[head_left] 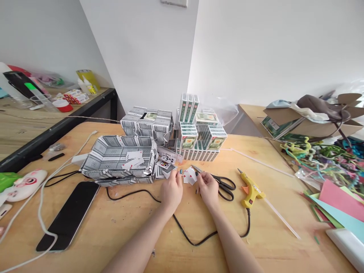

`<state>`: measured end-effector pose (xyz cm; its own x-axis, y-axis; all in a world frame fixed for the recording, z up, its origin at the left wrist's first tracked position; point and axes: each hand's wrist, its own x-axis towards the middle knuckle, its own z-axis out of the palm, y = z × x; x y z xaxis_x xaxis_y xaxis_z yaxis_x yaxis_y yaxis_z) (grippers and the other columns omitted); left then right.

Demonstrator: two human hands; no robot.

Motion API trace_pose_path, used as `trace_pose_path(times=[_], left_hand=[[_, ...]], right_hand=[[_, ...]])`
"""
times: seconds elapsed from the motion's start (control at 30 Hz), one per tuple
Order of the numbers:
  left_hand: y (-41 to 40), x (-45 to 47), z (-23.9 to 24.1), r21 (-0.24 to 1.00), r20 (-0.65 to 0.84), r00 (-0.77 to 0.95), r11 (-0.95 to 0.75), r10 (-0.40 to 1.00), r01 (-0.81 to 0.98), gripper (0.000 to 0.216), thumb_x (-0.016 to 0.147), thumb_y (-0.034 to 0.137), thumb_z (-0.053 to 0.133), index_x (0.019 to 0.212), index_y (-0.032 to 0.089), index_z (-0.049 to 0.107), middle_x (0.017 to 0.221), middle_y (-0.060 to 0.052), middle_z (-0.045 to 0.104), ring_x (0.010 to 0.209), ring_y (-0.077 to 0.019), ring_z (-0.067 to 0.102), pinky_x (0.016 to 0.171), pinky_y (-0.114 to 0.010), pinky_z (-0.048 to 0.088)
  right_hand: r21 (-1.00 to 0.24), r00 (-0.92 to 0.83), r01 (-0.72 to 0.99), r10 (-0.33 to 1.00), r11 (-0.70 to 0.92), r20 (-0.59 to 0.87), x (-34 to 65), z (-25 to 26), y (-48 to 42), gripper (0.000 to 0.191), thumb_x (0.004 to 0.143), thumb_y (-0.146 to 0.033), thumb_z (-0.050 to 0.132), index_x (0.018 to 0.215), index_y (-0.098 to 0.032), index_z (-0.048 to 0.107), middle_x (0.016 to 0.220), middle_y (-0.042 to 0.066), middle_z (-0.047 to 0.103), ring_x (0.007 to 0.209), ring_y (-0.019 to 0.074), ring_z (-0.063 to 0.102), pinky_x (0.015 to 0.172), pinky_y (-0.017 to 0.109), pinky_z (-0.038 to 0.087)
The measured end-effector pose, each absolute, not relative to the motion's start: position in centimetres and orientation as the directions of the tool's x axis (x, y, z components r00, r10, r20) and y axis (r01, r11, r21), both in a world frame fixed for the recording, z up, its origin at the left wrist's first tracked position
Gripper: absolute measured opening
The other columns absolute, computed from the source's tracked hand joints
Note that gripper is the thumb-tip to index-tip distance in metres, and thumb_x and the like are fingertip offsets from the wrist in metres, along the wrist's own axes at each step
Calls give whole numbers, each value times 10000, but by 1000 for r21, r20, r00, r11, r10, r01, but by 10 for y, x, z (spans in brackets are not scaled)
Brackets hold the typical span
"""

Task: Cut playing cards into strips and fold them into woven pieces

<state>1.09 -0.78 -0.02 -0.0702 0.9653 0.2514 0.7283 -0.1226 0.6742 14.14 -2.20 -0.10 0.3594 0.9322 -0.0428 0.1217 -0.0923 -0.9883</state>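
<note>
A pale wooden desk (119,223) carries the lot; at the back, stacked card boxes (199,138) crowd together, and just left of them sits a tray built from cards (121,159) with loose cards inside; a dark phone (69,216) lies flat at front left, a white cable (42,212) looping beside it; a black cord (184,233) snakes across the middle to a yellow glue gun (251,191); black scissors (226,185) rest just left of the gun; a clear glue stick (281,218) lies at the right; coloured paper sheets (339,206) fan over the right edge, near a tangle of pipe cleaners (318,157).
</note>
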Motion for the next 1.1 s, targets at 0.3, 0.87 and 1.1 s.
trace_pose_path(times=[0.3,0.87,1.1], left_hand=[[-11,15,4,721,111,-14,-71,994,689,242,842,278,411,1018,193,554,898,-69,685,781,-184,646,589,-246,439],[-7,12,4,688,107,148,-181,983,702,423,756,221,504,1175,181,459,742,-16,631,735,-178,606,651,-280,447],[-5,10,12,599,32,264,-230,964,767,440,783,190,460,1221,233,461,940,-54,631,829,-180,591,694,-270,432]], right_hand=[[-967,344,199,935,-159,-84,129,10,-28,285,739,-459,526,698,-178,552,599,26,651,326,133,530,366,242,409],[-944,370,322,927,-72,56,130,-12,-20,217,757,-352,501,849,-164,559,758,50,632,463,116,527,442,233,428],[-939,367,334,929,-84,47,130,-8,-24,300,791,-414,445,823,-162,604,602,35,625,443,146,541,417,244,409]])
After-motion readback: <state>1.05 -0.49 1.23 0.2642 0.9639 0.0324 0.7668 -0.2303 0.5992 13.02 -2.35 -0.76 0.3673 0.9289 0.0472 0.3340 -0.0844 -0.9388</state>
